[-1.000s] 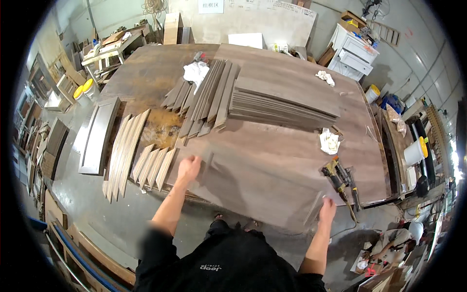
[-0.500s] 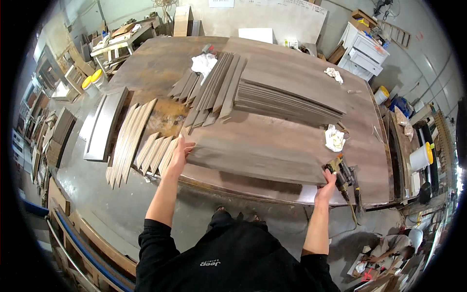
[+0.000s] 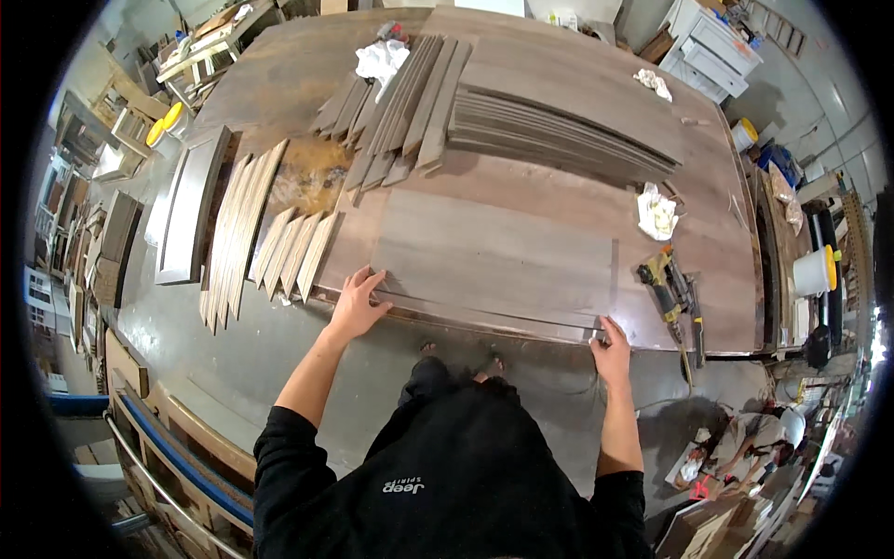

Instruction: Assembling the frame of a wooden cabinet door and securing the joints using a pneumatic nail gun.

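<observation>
A flat grey-brown wood panel (image 3: 494,256) lies along the near edge of the large worktable (image 3: 531,182). My left hand (image 3: 356,306) is at the panel's near left corner, thumb and fingers spread apart around it. At the near right corner, my right hand (image 3: 611,351) pinches the panel's edge between thumb and fingers. To the right of the panel, a nail gun (image 3: 659,284) and a hammer (image 3: 695,312) lie on the tabletop. Beyond the panel stands a stack of similar boards (image 3: 559,130), with narrower grey-brown strips (image 3: 410,102) piled beside it.
Unfinished pale strips with pointed ends (image 3: 244,228) and a framed panel (image 3: 193,210) lie at the table's left. White cloths (image 3: 657,212) rest on the tabletop. A blue-edged rack (image 3: 177,456) stands at lower left. Another person (image 3: 759,438) crouches at lower right.
The panel, held tilted by both ends before, now lies flat at the table's near edge. My hands have shifted to its near corners, and the view has tipped downward.
</observation>
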Tool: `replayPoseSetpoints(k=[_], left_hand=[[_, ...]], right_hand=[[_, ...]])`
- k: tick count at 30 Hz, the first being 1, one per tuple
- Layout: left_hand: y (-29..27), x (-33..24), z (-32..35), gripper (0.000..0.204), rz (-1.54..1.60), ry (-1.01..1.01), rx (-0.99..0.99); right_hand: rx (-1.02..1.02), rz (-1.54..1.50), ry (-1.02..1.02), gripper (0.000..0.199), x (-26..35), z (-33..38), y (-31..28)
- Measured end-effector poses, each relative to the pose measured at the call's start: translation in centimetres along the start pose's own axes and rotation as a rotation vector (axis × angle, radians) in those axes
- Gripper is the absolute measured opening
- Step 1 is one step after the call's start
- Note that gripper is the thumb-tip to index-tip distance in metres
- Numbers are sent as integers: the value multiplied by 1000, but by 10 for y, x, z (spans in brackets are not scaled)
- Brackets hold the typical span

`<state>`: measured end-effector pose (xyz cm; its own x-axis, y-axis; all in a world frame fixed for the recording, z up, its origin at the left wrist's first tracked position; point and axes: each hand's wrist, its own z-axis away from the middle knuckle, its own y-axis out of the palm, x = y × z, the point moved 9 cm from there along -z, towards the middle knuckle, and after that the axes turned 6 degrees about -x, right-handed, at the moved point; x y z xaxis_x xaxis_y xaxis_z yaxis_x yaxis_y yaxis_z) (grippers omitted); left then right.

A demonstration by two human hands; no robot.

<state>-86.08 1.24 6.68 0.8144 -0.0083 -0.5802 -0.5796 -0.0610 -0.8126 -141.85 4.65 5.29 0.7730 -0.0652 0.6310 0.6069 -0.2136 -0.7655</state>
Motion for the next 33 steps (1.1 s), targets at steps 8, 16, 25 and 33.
replayPoseSetpoints(k=[8,16,25,33], left_hand=[[2,5,2,49,-69,54,-124],[-1,4,0,49,-66,103,-142],[28,-9,-35,52,-45,242,-16],[71,-55,-108,60,82,195,49]], right_hand=[[-2,105,59,42,9,-13,-3],[-7,56,94,40,-1,-16,-2],[-136,86,164,63,-15,84,-31],[-169,-912,1099,40,-121,247,13]])
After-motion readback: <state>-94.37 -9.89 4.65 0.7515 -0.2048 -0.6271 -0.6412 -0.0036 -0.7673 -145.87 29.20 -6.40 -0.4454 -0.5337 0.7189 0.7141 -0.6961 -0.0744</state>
